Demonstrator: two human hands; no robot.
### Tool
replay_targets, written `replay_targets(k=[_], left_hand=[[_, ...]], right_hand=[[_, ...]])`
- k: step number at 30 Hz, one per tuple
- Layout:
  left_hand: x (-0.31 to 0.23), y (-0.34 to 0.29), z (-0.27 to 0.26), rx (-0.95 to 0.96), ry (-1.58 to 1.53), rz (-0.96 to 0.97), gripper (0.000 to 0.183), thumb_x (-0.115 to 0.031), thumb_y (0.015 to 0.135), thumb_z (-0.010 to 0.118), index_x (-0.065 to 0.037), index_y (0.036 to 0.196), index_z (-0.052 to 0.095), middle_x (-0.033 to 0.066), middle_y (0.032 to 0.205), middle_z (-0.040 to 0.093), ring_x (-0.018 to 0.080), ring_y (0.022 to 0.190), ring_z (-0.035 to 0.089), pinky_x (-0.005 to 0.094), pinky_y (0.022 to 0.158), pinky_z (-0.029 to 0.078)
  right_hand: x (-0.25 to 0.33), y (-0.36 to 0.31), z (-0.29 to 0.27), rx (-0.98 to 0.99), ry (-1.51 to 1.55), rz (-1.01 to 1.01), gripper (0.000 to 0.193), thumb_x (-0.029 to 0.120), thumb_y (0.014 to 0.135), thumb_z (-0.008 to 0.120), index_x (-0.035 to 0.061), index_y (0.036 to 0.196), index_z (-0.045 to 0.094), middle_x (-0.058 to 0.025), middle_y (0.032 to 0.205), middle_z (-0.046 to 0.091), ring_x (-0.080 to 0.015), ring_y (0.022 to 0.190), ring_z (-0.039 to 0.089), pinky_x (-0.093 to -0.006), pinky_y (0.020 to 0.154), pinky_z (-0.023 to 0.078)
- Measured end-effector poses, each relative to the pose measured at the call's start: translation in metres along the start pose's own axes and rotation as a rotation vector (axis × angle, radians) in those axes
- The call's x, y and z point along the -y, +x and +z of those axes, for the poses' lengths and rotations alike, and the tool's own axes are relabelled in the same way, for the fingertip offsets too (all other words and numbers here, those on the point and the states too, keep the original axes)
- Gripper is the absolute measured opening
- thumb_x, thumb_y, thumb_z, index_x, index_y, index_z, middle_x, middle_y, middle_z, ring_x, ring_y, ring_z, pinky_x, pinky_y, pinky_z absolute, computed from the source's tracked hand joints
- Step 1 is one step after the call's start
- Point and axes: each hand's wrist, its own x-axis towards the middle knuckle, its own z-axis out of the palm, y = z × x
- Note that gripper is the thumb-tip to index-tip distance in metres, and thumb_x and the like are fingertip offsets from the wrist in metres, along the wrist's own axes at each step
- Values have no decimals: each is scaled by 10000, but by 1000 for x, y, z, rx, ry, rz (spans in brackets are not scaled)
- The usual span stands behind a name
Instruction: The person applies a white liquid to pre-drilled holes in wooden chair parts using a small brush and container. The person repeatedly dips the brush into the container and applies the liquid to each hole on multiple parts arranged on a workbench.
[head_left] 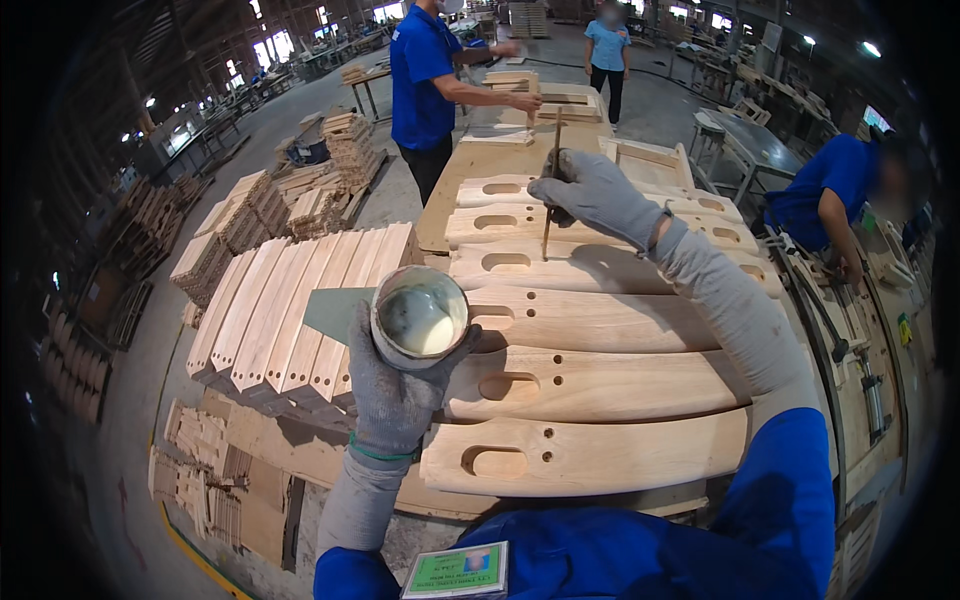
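My left hand, in a grey glove, is closed around a round pot with pale creamy liquid, likely glue, inside. A flat grey-green piece sticks out to the left behind the pot. My gloved right hand pinches a thin brown stick, held nearly upright. Its lower end meets a curved wooden slat just right of the slat's oval slot, near the small holes. Several such slats lie side by side before me, each with an oval slot and two small round holes, like the nearest slat.
A row of stacked boards with drilled ends stands left of the slats. Farther left are wood piles. A co-worker in blue handles pieces at the table's far end; another person bends over a bench with clamps on the right.
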Motion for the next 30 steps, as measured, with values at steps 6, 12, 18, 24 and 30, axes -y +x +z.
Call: replay_targets(k=[6,12,18,24,30], left_hand=[[-8,-1,10,16,-22,-10,534,-503,967,270,-114,1320,361,178,1286,427,363,1190,451,577,1000,378],[-11,-2,-8,36,937,497,530,-496,957,279,-111,1296,411,163,1248,480,298,1187,468,509,1022,373],[-20,-32,51,176,-340,78,556,-206,792,690,-8,1234,418,145,1194,522,246,1105,531,357,953,435],[-13,-38,40,173,-142,393,525,-360,904,506,-13,1285,409,116,1219,525,254,1153,502,391,992,398],[5,-28,32,-53,120,611,545,-444,962,289,-42,1308,414,75,1283,483,259,1182,478,426,1004,393]], right_hand=[[3,-5,-4,-67,107,30,340,305,840,603,-34,829,571,-81,627,584,-129,553,594,-264,508,481],[59,-46,-18,-135,563,-17,249,215,861,622,-25,884,562,-102,764,618,-150,632,620,-246,553,534],[117,-118,13,71,911,-181,174,-48,776,661,2,912,565,-157,886,661,-202,827,668,-303,775,576],[110,-143,38,176,806,-479,183,-72,817,617,-25,978,541,-199,1023,614,-212,974,618,-309,823,529],[116,-156,41,44,789,-555,188,-58,808,643,-18,963,546,-207,1000,625,-222,926,635,-318,782,529]])
